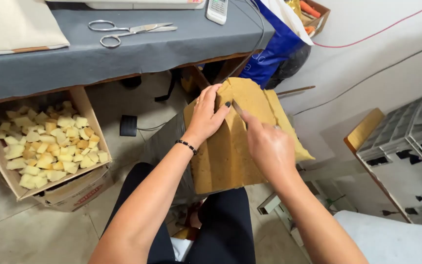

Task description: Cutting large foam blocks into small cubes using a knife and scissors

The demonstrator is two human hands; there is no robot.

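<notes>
Foam slab held on my lap, blade at its top edge.
My left hand grips the yellow foam slab; my right hand, just beside, is closed around a knife. Box of foam pieces lies well left.

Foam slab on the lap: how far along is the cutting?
Done: the cardboard box holds many small foam cubes. In hand: the left hand grips the foam slab while the right hand draws a blade through its top. Left: most of the slab is uncut.

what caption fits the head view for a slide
Left hand steadies a yellow foam slab while the right hand cuts it.
</notes>
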